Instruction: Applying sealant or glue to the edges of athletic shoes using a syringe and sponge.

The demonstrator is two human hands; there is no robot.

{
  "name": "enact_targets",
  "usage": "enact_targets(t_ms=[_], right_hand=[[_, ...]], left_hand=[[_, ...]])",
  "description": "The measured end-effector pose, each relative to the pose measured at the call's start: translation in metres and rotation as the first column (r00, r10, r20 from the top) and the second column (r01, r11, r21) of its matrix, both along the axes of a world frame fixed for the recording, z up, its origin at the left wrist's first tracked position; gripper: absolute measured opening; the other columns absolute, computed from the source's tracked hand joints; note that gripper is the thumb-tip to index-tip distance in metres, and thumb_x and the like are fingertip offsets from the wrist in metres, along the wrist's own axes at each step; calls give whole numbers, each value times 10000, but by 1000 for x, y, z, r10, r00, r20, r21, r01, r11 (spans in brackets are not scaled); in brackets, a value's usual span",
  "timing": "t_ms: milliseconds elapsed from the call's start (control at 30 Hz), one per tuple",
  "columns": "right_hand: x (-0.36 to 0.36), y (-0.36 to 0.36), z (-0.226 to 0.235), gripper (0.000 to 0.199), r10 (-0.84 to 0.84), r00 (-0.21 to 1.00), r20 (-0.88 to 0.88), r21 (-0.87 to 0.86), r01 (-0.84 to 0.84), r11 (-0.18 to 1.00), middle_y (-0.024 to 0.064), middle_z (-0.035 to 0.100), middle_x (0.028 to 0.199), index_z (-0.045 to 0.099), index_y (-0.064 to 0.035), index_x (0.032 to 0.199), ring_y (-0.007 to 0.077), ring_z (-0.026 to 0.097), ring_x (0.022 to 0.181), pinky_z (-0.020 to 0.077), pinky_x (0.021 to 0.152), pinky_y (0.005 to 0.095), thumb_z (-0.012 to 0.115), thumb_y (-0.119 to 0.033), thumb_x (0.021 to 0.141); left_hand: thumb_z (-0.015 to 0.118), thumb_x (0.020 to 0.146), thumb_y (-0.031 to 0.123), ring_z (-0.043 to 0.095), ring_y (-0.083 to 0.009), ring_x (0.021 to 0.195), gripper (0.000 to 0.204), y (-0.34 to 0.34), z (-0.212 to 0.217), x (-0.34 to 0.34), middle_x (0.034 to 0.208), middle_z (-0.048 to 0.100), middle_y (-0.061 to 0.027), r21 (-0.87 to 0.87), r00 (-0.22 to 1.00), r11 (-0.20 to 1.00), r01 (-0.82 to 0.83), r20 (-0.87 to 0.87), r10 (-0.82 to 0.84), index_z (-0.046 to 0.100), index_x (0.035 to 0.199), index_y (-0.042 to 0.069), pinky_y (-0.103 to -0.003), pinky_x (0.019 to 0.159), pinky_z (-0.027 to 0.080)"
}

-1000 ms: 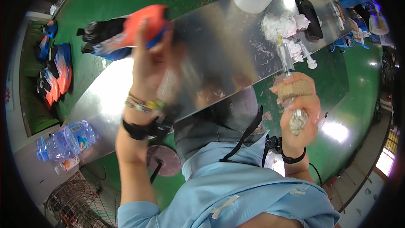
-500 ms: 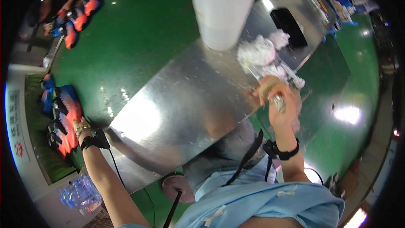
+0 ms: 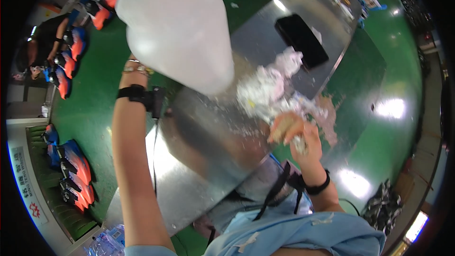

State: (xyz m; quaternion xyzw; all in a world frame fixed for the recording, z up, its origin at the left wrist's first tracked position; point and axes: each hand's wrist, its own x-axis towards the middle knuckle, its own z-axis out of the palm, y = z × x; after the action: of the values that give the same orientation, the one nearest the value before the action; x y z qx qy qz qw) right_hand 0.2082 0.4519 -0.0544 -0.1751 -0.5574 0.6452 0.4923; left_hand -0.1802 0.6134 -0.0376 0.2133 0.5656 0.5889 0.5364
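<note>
My left arm reaches forward, its braceleted wrist [image 3: 137,68] ending behind a large whitish translucent plastic container [image 3: 189,33]. The container hides the fingers, so I cannot tell whether they touch it. It appears to lean left, its lower end by the metal tabletop [image 3: 237,135]. Over the tabletop's right edge, my right hand [image 3: 303,137] is curled with the fingers bent. A crumpled whitish wad [image 3: 299,145] shows in its palm. Just beyond that hand lies a heap of crumpled white cloth or tissue [image 3: 265,87]. Both wrists wear black straps.
A black phone [image 3: 302,40] lies on the metal top behind the heap. Orange-and-blue shoes [image 3: 76,170] stand at the left on the green surface, with more at the far left near another person's arm [image 3: 60,33]. Clear plastic bottles [image 3: 106,242] are at lower left.
My left hand has left the orange shoes and moved forward behind the container. The view has shifted, and the container now looks more tilted. My right hand stays curled near the heap.
</note>
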Motion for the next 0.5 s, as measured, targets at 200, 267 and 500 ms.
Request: enact_targets(t_ms=[200,267,500], right_hand=[[1,-5,0,468,-54,997,46,-28,55,998,218,596,707,539,7,650,293,573,754,462,673,387,311,-303,917],[8,-4,-1,470,-66,997,50,-152,73,986,214,599,704,542,9,650,299,577,753,466,662,391,318,-306,916],[11,-3,3,434,-40,998,42,-106,45,993,226,607,747,550,17,657,324,589,756,477,698,400,322,-264,896]], left_hand=[[466,894,410,390,-359,1214,670,63,-2,33,1354,307,-225,49,915,984,-172,377,141,151,1366,54,-474,1017,333],[473,888,427,375,-372,1223,707,67,-25,51,1361,293,-228,30,833,984,-178,537,134,116,1383,71,-490,1024,319],[583,751,578,357,-327,1202,726,163,-48,-29,1300,361,-151,286,880,919,-270,460,116,339,1268,130,-495,1000,304]])
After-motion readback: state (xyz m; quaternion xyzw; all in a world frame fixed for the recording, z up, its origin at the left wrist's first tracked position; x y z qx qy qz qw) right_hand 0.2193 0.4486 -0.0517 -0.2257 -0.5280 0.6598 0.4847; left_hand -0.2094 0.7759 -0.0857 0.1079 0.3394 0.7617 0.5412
